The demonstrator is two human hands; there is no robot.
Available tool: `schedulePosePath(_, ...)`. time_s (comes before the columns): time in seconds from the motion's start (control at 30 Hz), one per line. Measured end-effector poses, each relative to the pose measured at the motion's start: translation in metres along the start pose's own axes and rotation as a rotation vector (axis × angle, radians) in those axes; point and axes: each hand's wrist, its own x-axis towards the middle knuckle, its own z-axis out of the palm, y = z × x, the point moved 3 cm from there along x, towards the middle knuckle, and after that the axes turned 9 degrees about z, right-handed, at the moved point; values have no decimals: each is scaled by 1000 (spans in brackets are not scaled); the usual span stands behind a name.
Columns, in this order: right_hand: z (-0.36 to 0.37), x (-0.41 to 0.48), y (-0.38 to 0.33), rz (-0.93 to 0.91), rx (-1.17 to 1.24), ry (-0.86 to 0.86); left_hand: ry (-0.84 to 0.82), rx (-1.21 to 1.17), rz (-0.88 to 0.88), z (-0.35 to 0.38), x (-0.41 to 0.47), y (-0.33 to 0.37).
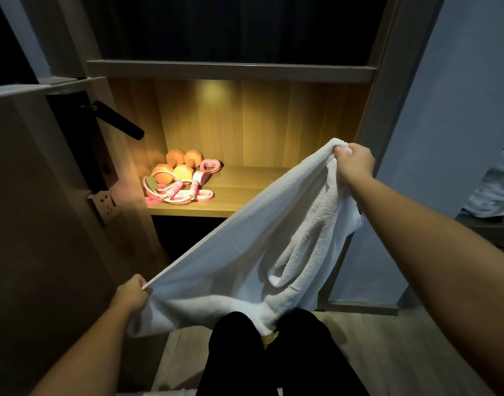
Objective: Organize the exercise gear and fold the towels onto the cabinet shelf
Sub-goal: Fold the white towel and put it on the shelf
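A white towel hangs stretched between my two hands in front of the cabinet. My left hand grips its lower left corner near my knees. My right hand pinches the bunched upper right corner at shelf height. The towel's middle sags in loose folds over my dark trousers. On the lit wooden shelf, at its left end, lie two orange dumbbells and a pink jump rope with a pink hand grip, all heaped together.
A door with a black lever handle stands open at the left, close to the shelf. Another pale cloth lies on a surface at the far right. An upper shelf board spans above the lit compartment.
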Motion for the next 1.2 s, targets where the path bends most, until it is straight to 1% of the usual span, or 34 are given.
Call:
schedulePosePath(0.1, -1, 0, 0, 10, -14, 9, 0, 4, -32, -1, -2, -8)
schedulePosePath(0.23, -6, 0, 4, 18, -23, -1, -40, 56, -86, -5, -6, -7)
schedulePosePath(0.3, -5, -4, 3, -6, 1, -37, -56, 55, -94, -9, -8, 1)
schedulePosePath(0.37, -1, -14, -2, -58, 25, -101, -30, -11, -55, -15, -5, 24)
schedulePosePath(0.43, 5, -32, -13, -164, 14, -196, 37, -60, 59, -26, 3, 65)
schedulePosePath(0.53, 19, -61, -27, -339, -40, -353, 87, -199, 284, -43, 7, 154)
schedulePosePath(0.63, 31, -88, -34, -432, -97, -478, 44, -374, 515, -57, 0, 241)
schedulePosePath(0.73, 31, -101, -36, -478, -118, -556, -23, -486, 701, -65, -11, 299)
schedulePosePath(0.83, 23, -102, -35, -482, -109, -610, -71, -434, 786, -68, -14, 327)
schedulePosePath(0.9, 18, -101, -32, -485, -90, -640, -130, -368, 814, -66, -17, 336)
schedulePosePath(0.97, 15, -101, -30, -479, -63, -661, -176, -351, 863, -62, -22, 342)
schedulePosePath(1.03, 13, -99, -28, -477, -53, -656, -132, -338, 891, -58, -24, 345)
schedulePosePath(1.2, 15, -97, -26, -458, -55, -649, 88, -267, 972, -55, -33, 349)
